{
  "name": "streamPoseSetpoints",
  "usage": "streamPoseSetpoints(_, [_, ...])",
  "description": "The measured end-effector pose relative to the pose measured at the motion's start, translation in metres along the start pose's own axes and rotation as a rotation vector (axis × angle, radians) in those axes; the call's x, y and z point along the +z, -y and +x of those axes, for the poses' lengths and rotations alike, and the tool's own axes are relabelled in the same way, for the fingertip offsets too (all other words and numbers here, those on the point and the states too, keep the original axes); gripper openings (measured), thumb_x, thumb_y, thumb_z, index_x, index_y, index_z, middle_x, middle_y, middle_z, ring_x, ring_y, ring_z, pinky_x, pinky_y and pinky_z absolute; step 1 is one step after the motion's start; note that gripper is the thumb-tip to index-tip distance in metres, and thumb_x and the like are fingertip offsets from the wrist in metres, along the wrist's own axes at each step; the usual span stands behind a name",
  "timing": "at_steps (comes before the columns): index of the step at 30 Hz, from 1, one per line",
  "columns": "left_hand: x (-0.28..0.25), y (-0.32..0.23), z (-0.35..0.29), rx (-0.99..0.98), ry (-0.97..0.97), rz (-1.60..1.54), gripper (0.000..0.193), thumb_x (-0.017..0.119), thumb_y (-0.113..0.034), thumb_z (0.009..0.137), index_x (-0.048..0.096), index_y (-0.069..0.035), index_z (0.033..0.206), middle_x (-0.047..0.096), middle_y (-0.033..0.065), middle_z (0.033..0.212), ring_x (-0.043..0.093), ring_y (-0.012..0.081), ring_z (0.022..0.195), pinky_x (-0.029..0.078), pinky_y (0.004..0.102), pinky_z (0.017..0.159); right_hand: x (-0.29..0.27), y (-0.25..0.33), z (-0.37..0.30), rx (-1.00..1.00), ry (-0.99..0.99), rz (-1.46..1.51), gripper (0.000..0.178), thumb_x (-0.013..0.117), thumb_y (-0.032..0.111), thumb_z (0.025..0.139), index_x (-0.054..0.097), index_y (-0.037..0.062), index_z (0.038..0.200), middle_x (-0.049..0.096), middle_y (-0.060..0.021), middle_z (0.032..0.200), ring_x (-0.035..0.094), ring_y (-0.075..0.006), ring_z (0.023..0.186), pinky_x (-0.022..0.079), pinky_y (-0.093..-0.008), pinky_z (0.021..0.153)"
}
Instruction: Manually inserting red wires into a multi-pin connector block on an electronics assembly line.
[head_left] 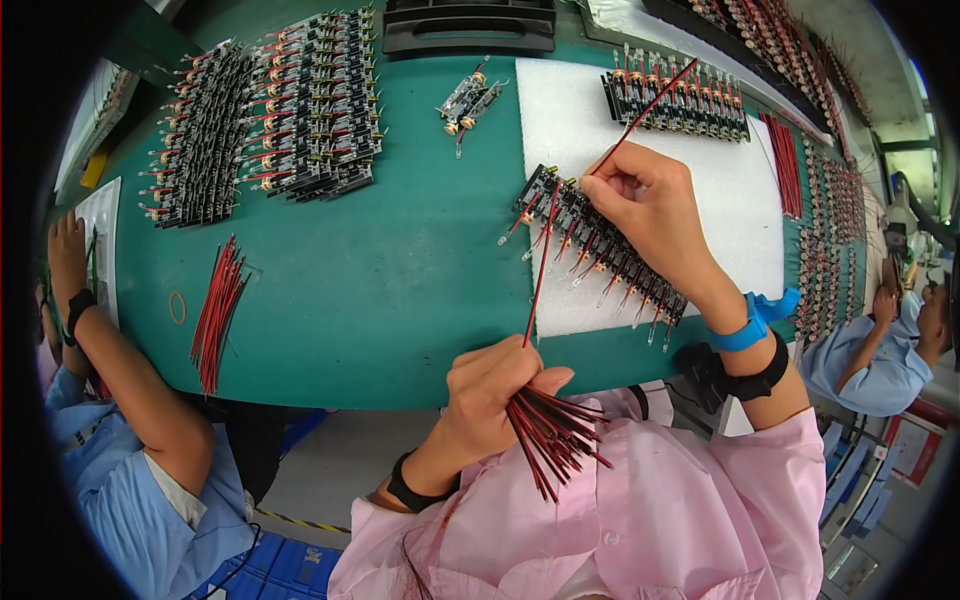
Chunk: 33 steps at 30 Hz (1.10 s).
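Note:
My left hand (pixel 487 392) is closed round a bundle of red and black wires (pixel 550 435) close to my chest. One wire (pixel 542 265) sticks up from that fist and reaches to the upper left end of a circuit board strip (pixel 600 240). My right hand (pixel 650 205) pinches a single red and black wire (pixel 645 118) at that same end, its free length slanting up to the right. The strip lies slanted on a white foam sheet (pixel 745 215), with small clear-tipped parts and short red wires along its near edge. Whether the pinched wire touches the board, I cannot tell.
Another board strip (pixel 680 100) lies at the foam's far edge. Stacked boards (pixel 315 110) fill the far left, with two loose boards (pixel 468 103) nearer the middle. Wires (pixel 217 315) and a rubber band (pixel 177 307) lie left. A co-worker's arm (pixel 140 375) rests at the left edge.

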<state>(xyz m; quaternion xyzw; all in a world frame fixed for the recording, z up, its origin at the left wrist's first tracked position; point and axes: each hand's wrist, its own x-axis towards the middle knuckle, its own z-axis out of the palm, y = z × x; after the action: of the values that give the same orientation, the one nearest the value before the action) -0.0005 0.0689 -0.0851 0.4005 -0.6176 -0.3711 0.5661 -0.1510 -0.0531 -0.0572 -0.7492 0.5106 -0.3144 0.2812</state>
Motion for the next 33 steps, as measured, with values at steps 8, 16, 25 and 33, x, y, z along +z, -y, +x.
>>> streamPoseSetpoints(8, [-0.0006,0.0004,-0.0005,0.010,0.009,0.024,0.033,0.064,-0.008,0.068,0.035,-0.002,0.052,0.031,0.0068,0.047,0.030,0.0184,0.036,0.023,0.0283,0.034,-0.0012,0.0039,-0.0001,-0.058,-0.003,-0.043,0.009,0.057,0.002,0.064,0.049,-0.0017,0.061,0.046,-0.0065,0.054,0.041,-0.0136,0.046,0.035,-0.0251,0.044])
streamPoseSetpoints(16, [-0.0008,0.0006,-0.0012,0.028,0.019,0.042,0.030,0.064,-0.008,0.068,0.038,-0.002,0.054,0.031,0.0066,0.047,0.030,0.0181,0.036,0.023,0.0280,0.034,-0.0010,0.0040,-0.0008,-0.088,-0.004,-0.051,0.007,0.057,0.002,0.065,0.051,-0.0020,0.062,0.049,-0.0069,0.055,0.044,-0.0140,0.046,0.036,-0.0249,0.044])
streamPoseSetpoints(25, [-0.0019,0.0003,-0.0006,0.033,0.040,0.032,0.029,0.064,-0.008,0.067,0.038,-0.002,0.055,0.028,0.0062,0.047,0.028,0.0185,0.037,0.023,0.0284,0.034,0.0016,0.0027,-0.0009,-0.053,-0.027,-0.031,0.008,0.057,0.003,0.065,0.053,-0.0018,0.062,0.050,-0.0065,0.054,0.044,-0.0127,0.045,0.036,-0.0244,0.043])
streamPoseSetpoints(33, [-0.0014,0.0008,-0.0014,0.025,0.037,0.012,0.030,0.064,-0.007,0.066,0.037,-0.002,0.055,0.027,0.0062,0.047,0.028,0.0185,0.037,0.022,0.0287,0.034,-0.0025,0.0012,-0.0023,0.038,0.043,-0.050,0.008,0.058,0.004,0.069,0.056,-0.0030,0.068,0.051,0.0000,0.058,0.041,-0.0041,0.054,0.034,-0.0184,0.048])
